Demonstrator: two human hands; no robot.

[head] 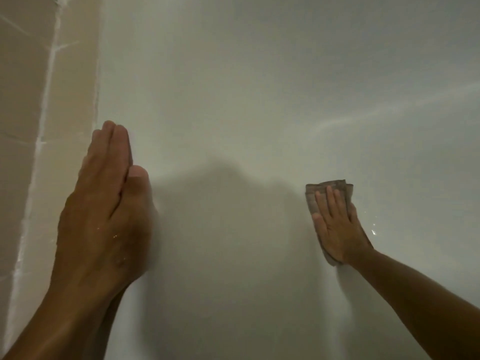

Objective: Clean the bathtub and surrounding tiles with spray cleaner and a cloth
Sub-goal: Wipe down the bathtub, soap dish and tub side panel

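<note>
A right hand (337,227) is pressing a folded cloth (327,189) flat against the white tub (246,100).

The cloth is sitting at about 4 o'clock in the view, its long axis running from 11 to 5 o'clock under the palm, its free end pointing to 12; fingers are lying spread on top, not curled around it. The left hand (106,203) is resting flat and empty at 8 o'clock, fingers together and pointing to 12, just beside the beige tiles (28,100).

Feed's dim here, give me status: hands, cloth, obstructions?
Left hand flat on tub edge, empty. Right hand pressing cloth on tub surface. Nothing in the way.
</note>
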